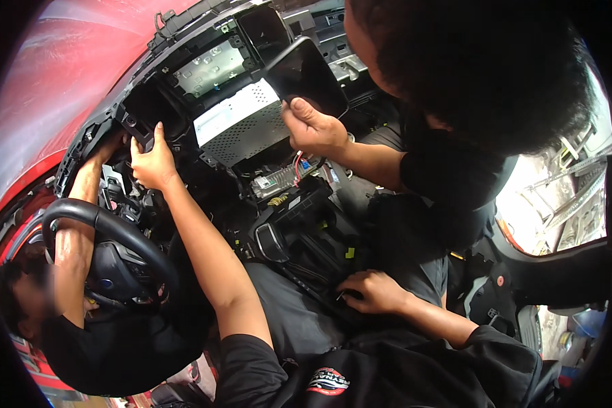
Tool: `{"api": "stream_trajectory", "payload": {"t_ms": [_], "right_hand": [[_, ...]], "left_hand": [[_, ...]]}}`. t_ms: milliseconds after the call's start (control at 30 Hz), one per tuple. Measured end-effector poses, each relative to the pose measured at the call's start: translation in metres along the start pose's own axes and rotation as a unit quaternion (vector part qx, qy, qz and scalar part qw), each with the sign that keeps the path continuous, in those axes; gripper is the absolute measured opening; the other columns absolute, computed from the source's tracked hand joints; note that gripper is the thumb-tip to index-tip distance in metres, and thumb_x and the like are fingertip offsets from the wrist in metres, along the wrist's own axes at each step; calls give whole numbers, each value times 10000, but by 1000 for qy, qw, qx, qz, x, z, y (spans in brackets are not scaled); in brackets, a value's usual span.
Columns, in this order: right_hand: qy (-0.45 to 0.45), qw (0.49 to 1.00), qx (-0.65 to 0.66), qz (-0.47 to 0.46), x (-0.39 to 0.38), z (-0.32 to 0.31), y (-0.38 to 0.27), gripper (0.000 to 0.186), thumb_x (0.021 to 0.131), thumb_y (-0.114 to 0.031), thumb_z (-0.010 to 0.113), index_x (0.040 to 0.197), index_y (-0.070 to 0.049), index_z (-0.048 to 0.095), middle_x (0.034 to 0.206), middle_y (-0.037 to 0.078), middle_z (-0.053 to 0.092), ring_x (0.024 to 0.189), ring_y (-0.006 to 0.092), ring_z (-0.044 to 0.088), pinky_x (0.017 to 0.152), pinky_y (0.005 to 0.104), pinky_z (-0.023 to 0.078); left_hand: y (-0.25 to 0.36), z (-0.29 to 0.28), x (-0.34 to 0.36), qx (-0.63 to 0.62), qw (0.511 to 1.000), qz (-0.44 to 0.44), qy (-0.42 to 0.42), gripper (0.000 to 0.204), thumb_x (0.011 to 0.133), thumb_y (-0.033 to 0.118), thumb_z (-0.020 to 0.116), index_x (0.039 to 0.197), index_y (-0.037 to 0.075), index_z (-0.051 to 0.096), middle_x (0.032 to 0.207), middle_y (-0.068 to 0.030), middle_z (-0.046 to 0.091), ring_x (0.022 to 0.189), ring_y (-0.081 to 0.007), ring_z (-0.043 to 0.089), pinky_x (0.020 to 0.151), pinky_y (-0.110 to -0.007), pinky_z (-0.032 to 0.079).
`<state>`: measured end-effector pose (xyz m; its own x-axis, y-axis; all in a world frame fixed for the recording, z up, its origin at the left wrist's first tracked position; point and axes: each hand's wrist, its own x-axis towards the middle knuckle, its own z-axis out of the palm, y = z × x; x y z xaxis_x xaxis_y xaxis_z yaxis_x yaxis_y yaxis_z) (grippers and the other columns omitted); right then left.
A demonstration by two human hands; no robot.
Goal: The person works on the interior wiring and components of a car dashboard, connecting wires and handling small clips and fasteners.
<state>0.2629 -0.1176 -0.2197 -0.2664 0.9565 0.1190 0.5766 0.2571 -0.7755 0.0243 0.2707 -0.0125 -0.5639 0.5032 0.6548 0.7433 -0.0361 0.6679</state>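
Note:
My left hand reaches into the upper left of the stripped dashboard. Its thumb points up, and its fingers close round the edge of a black plastic dash housing. My right hand rests low by my lap, fingers curled. A thin dark end shows at its fingertips, too small to name. Right of my left hand sits a silver perforated metal box, with a silver metal plate above it. A co-worker's hand at the right holds a black tablet-like screen in front of the dash.
At the left, another co-worker's arm reaches behind the dash past the steering wheel. The gear console stands between the seats, with exposed wiring above it. The right-hand co-worker's head leans in close.

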Motion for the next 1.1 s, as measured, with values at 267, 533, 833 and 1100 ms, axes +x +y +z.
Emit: {"api": "stream_trajectory", "payload": {"t_ms": [267, 533, 833, 1100], "right_hand": [[19, 999, 17, -19, 4, 5, -3, 277, 848, -191, 670, 1110, -106, 703, 1015, 137, 722, 931, 335, 694, 818, 468, 549], [102, 993, 5, -50, -14, 7, 16, 221, 810, -235, 672, 1009, -154, 723, 805, 146, 710, 793, 371, 690, 685, 511, 536], [423, 901, -45, -83, -99, 9, 6, 145, 813, -181, 646, 936, -136, 705, 793, 54, 718, 742, 280, 687, 644, 424, 509], [483, 754, -202, 397, -406, -19, -27, 158, 690, -242, 684, 810, -140, 698, 660, 58, 660, 627, 291, 657, 562, 433, 494]], "left_hand": [[-26, 2, -2, -53, 998, -19, -21, 853, 688, 633, 799, 1409, 235, 578, 1218, -186, 701, 1113, -408, 664, 957, -508, 503], [17, 99, -47, -164, 837, 492, 175, 439, 817, 517, 765, 987, 112, 758, 948, -141, 732, 887, -342, 695, 805, -444, 550], [162, 102, -303, -415, 753, 501, -95, 374, 816, 452, 777, 931, 97, 754, 881, -130, 721, 813, -319, 681, 743, -429, 543], [211, 62, -413, -469, 712, 489, -185, 319, 816, 393, 787, 882, 83, 751, 822, -121, 711, 747, -298, 669, 688, -416, 537]]}}
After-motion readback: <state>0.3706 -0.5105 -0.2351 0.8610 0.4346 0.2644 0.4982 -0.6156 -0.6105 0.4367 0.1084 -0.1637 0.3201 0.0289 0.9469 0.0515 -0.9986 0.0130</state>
